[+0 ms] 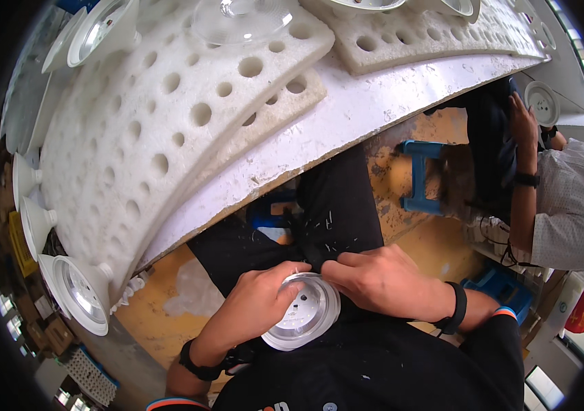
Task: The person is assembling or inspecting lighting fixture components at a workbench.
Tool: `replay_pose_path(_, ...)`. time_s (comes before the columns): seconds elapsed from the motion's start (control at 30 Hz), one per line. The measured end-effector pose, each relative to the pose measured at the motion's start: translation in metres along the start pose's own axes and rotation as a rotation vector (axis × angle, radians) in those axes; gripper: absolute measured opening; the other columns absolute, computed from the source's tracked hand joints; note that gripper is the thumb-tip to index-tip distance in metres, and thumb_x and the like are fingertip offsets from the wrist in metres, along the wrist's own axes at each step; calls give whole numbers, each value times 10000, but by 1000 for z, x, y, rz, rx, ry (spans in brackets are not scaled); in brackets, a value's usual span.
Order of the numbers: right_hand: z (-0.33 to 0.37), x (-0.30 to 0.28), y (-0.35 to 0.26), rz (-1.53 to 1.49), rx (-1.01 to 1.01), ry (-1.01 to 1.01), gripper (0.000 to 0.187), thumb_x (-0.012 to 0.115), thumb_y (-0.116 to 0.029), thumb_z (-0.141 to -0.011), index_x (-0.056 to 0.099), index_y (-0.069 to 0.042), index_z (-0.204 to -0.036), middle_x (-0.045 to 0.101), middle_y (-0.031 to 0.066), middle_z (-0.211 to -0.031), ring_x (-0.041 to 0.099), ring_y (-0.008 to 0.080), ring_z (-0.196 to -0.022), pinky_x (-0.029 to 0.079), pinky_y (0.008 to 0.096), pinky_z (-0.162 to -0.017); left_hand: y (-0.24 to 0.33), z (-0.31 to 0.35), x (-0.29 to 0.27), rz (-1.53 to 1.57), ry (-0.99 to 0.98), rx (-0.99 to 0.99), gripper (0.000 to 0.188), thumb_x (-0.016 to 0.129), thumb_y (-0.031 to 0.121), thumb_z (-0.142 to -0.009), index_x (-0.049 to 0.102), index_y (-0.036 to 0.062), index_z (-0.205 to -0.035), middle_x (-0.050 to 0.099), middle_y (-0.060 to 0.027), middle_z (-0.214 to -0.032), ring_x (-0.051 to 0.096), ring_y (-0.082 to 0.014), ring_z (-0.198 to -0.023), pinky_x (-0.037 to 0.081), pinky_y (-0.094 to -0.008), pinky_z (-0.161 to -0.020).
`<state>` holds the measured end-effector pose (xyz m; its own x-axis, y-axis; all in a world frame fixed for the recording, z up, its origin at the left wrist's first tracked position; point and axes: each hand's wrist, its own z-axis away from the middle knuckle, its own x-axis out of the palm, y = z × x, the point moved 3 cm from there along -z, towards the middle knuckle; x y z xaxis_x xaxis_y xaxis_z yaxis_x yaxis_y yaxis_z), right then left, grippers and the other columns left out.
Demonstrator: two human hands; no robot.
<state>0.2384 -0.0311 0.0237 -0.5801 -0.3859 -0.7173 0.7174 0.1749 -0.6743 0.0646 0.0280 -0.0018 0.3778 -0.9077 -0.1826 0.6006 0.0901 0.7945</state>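
The white lamp (305, 322) sits over the person's lap, off the near edge of the surface (353, 103), its round face turned up and showing dark parts inside; no long axis to read on that disc. Both hands are right on it: the left hand (261, 301) is at its upper-left rim, the right hand (381, 281) at its upper right, so the lamp lies between them and toward the body, neither hand clearly nearer. The left grip is pinching the rim, thumb laid over the face. The right grip is curled in tight at the rim, fingertips hidden, so no telling what it pinches! Beyond, more lamps (81, 294) line the foam board's (189, 89) left edge.
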Motion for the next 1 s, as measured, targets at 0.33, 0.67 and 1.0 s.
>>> replay_pose_path(0.33, -7, 26, 19, -424, -6, 193, 264, 714, -250, -820, 563, -59, -922, 571, 84, -635, 617, 249, -561, 458, 355, -484, -4, 1, -4, 49, -2, -95, 510, 712, 132, -799, 521, 39, -1262, 686, -157, -1061, 675, -280, -989, 513, -344, -846)
replay_pose_path(0.67, -5, 56, 27, -833, 242, 67, 244, 694, -196, -855, 547, -64, -998, 522, 44, -608, 515, 135, -523, 404, 287, -506, -7, -2, -11, 138, 109, 12, 200, 689, 106, -836, 638, -3, -995, 703, -104, -884, 668, -122, -812, 517, -269, -735)
replay_pose_path(1.0, -6, 51, 30, -770, 282, 16, 229, 692, -177, -864, 563, -64, -1016, 599, 37, -704, 600, 120, -626, 461, 260, -576, -14, 1, -12, 164, 254, 7, 157, 613, 124, -916, 659, -23, -942, 702, -114, -844, 675, -121, -785, 523, -270, -681)
